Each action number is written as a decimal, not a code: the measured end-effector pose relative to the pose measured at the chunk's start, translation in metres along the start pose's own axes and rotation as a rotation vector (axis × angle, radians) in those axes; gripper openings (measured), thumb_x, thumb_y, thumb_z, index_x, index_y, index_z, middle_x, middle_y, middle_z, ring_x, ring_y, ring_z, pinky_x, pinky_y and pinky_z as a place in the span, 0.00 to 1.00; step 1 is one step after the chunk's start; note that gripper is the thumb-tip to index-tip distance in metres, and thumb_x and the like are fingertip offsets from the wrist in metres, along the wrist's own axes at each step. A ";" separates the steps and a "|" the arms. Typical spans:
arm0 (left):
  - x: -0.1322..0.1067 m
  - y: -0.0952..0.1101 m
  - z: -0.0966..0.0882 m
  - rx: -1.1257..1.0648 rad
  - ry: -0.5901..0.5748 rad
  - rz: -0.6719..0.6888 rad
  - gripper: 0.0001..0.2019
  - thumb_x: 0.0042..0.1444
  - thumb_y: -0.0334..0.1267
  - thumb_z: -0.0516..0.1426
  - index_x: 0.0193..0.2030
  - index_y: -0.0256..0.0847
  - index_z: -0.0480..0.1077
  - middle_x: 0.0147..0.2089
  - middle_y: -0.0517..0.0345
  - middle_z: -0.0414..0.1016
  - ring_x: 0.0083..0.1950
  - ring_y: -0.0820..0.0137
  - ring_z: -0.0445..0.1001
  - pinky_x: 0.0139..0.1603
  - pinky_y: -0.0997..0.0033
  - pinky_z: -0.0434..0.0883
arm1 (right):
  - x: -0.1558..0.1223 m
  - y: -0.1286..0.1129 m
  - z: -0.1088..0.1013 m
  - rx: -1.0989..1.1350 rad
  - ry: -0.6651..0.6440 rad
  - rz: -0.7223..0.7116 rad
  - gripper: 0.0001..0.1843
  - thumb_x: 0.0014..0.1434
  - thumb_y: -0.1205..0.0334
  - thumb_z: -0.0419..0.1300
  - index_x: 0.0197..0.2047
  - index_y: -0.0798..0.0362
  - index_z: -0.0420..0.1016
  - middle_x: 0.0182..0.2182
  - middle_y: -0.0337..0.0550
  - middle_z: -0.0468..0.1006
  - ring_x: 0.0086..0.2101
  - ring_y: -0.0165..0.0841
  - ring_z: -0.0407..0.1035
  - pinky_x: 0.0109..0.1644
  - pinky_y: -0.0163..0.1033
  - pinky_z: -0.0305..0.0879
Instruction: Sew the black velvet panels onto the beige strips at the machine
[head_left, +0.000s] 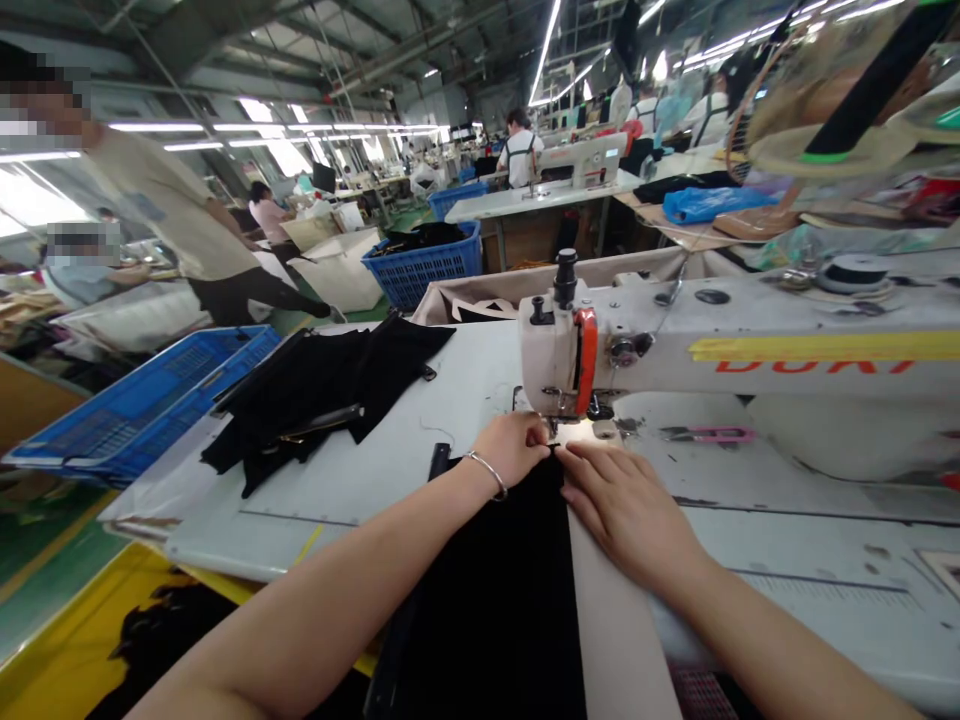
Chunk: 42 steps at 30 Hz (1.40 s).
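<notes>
My left hand (pixel 512 447) has its fingers curled in a pinch at the top edge of a black fabric piece (pixel 502 590), just in front of the sewing machine's presser foot (pixel 553 428). From the other side, my right hand (pixel 626 505) meets it, its fingertips gripping the same edge close to the needle area. The black piece hangs toward me over the table edge. Along its right side runs a pale beige strip (pixel 611 625), partly beneath my right hand. The sewing machine head (pixel 555 350) stands directly above my fingertips. A dark rail-like strip (pixel 439 460) shows left of the fabric.
More black pieces (pixel 322 385) with zippers lie on the table's left. Pink-handled thread snips (pixel 709 435) rest under the machine arm. Blue crates (pixel 150 400) and a yellow bin (pixel 64 630) stand to the left. A person (pixel 172 200) is on the left; others sit farther back.
</notes>
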<state>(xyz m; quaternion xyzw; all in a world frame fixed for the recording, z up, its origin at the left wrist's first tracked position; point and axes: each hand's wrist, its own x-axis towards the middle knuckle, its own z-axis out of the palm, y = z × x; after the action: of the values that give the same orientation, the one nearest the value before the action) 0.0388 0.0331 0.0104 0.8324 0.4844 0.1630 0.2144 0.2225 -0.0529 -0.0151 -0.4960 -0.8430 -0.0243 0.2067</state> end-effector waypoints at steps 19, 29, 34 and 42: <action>0.011 -0.004 -0.001 0.051 0.079 0.018 0.03 0.53 0.31 0.58 0.32 0.38 0.73 0.34 0.55 0.76 0.39 0.66 0.74 0.43 0.67 0.71 | 0.002 0.001 0.000 -0.007 -0.014 0.010 0.26 0.66 0.50 0.49 0.64 0.50 0.61 0.58 0.49 0.67 0.54 0.43 0.62 0.55 0.51 0.58; -0.025 -0.010 -0.002 0.085 0.045 0.349 0.11 0.61 0.32 0.55 0.49 0.38 0.72 0.54 0.51 0.73 0.57 0.64 0.68 0.63 0.58 0.65 | 0.002 -0.001 -0.003 0.036 -0.037 0.034 0.24 0.65 0.52 0.51 0.62 0.48 0.62 0.57 0.47 0.67 0.54 0.43 0.61 0.57 0.51 0.56; -0.023 -0.011 -0.002 0.096 0.049 0.352 0.11 0.61 0.31 0.54 0.49 0.38 0.72 0.54 0.51 0.72 0.58 0.64 0.68 0.63 0.59 0.65 | 0.000 -0.004 -0.007 0.052 -0.037 0.047 0.23 0.64 0.55 0.52 0.61 0.48 0.63 0.55 0.47 0.68 0.54 0.41 0.61 0.57 0.50 0.57; -0.022 -0.012 -0.002 0.086 0.037 0.363 0.12 0.61 0.31 0.53 0.51 0.37 0.71 0.55 0.50 0.72 0.58 0.64 0.68 0.63 0.56 0.66 | -0.001 -0.005 -0.008 0.065 -0.039 0.056 0.22 0.64 0.55 0.53 0.60 0.49 0.65 0.54 0.47 0.68 0.53 0.41 0.62 0.58 0.51 0.59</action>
<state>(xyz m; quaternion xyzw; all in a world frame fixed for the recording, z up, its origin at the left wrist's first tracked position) 0.0186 0.0193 0.0044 0.9114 0.3365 0.1934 0.1369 0.2209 -0.0583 -0.0072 -0.5130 -0.8329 0.0187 0.2068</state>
